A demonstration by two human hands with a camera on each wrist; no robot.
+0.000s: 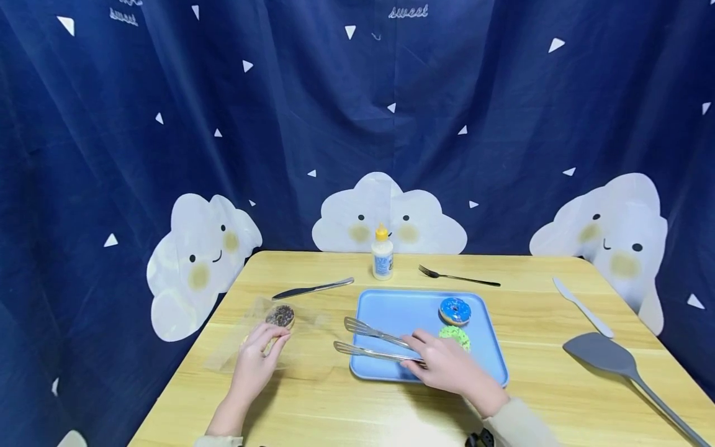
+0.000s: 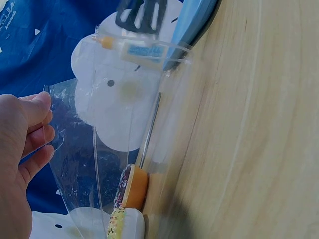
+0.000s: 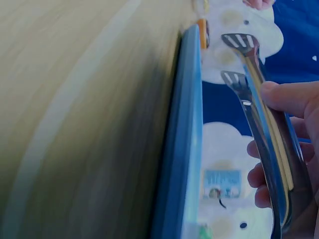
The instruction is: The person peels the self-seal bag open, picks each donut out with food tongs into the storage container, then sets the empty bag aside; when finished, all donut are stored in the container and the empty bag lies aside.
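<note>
My left hand [image 1: 254, 360] pinches the edge of a clear plastic bag [image 2: 75, 144], lifting its side off the table. A donut with dark icing and sprinkles [image 1: 282, 315] and one with yellow topping [image 2: 116, 224] sit at the bag, behind its film in the left wrist view. My right hand [image 1: 444, 366] grips metal tongs [image 1: 385, 337] over the light blue tray [image 1: 402, 304]. Their two slotted ends point left, spread apart with nothing between them. On the tray lie a blue-iced donut [image 1: 455, 308] and a green-topped donut [image 1: 455, 336], the latter partly hidden by my right hand.
A yellow-capped bottle [image 1: 382, 257] stands behind the tray. A dark-bladed knife [image 1: 313, 289] and black fork [image 1: 463, 277] lie toward the back. To the right are a white knife [image 1: 583, 308] and a grey turner [image 1: 606, 357]. A blue curtain [image 1: 357, 112] hangs beyond the table.
</note>
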